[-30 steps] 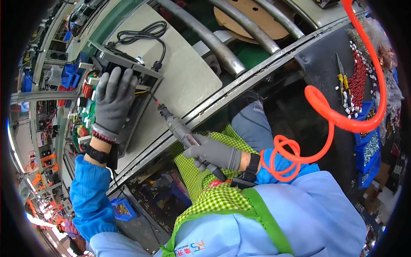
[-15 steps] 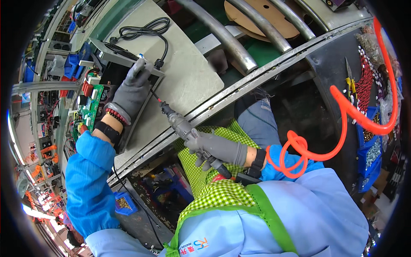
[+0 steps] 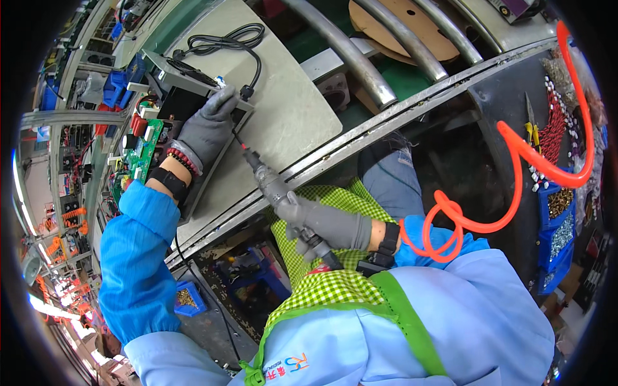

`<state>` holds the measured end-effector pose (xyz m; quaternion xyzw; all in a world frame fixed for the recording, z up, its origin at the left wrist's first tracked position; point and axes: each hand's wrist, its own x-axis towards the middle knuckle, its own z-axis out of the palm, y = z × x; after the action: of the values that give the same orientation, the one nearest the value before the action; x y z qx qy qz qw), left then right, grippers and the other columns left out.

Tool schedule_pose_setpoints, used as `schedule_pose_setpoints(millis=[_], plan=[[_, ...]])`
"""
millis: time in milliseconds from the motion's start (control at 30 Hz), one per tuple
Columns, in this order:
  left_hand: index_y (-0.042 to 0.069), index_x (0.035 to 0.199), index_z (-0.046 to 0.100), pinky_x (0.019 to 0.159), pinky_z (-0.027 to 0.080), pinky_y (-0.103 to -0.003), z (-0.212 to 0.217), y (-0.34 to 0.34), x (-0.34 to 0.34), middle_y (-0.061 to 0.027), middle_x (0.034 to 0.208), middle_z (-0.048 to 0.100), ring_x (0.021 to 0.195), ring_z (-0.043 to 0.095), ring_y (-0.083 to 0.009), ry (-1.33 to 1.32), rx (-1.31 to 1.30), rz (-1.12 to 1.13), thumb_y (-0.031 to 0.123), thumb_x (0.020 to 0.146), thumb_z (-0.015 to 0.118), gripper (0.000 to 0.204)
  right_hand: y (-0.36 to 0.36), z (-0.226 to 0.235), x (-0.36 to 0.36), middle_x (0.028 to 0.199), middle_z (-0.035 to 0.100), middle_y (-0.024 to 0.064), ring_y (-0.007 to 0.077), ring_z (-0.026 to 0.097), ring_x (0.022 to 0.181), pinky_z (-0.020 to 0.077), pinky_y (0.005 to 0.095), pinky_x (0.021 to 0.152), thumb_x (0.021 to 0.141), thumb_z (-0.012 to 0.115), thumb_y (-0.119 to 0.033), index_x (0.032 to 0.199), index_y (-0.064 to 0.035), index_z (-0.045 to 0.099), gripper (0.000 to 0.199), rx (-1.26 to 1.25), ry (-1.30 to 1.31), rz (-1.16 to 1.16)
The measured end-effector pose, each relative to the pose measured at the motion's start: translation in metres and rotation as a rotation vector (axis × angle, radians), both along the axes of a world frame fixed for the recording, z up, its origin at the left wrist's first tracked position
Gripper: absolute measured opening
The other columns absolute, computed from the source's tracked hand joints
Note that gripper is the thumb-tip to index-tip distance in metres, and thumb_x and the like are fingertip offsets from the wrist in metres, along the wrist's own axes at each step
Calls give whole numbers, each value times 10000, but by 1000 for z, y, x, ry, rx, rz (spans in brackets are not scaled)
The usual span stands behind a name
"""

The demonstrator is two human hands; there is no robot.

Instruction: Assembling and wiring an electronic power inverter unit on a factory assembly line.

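My right hand [image 3: 322,222], in a grey glove, is wrapped round a grey power screwdriver [image 3: 273,185]. Its thin bit slants up and left toward the side of an open black housing [image 3: 205,170] on the worktable. My left hand [image 3: 207,128], gloved in grey too, is closed on that housing near its upper edge, fingers bunched beside a small white-and-blue part [image 3: 221,82]. A green circuit board [image 3: 143,151] with white and red components shows left of that wrist. Behind my left fingers, the housing's inside is mostly hidden.
A black power cord [image 3: 235,44] lies coiled on the pale board [image 3: 296,109]. Metal rollers [image 3: 351,55] stand beyond the table rail. An orange-red coiled hose [image 3: 473,225] hangs at right, near yellow-handled pliers [image 3: 532,132] and blue screw bins [image 3: 555,248]. Another blue bin [image 3: 188,299] sits lower left.
The view has shifted slightly, moving the scene a little to the right. Both hands keep their holds; the screwdriver remains angled at the housing's side.
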<state>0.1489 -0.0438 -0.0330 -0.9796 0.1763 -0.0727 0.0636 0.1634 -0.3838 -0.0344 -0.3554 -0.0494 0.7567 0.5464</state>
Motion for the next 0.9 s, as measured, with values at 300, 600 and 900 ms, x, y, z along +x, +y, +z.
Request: schedule_pose_setpoints(millis=[300,600,900], plan=[[80,1309,510,1043,443,-323,-1,-5,2,-111,1346,475,1286,464,-281,-13,93,102,-11,817,509,501,-1,12,46,685,473,-15,43,425,446,389,206,380,872,444,-706,951,-119,530,598,-127,-157,93],[-24,1282,495,1083,405,-342,2,-6,5,-133,1331,453,1311,401,-299,-16,74,88,-27,789,555,496,13,-15,-3,670,455,-22,56,437,439,407,225,379,926,449,-614,905,-125,489,491,-67,-141,-51],[-27,1277,499,1106,377,-352,-1,1,4,-157,1321,467,1315,409,-319,-23,127,84,-14,790,551,490,10,-21,33,660,475,-18,60,454,436,376,223,357,898,535,-574,906,-140,511,435,-120,-127,35]])
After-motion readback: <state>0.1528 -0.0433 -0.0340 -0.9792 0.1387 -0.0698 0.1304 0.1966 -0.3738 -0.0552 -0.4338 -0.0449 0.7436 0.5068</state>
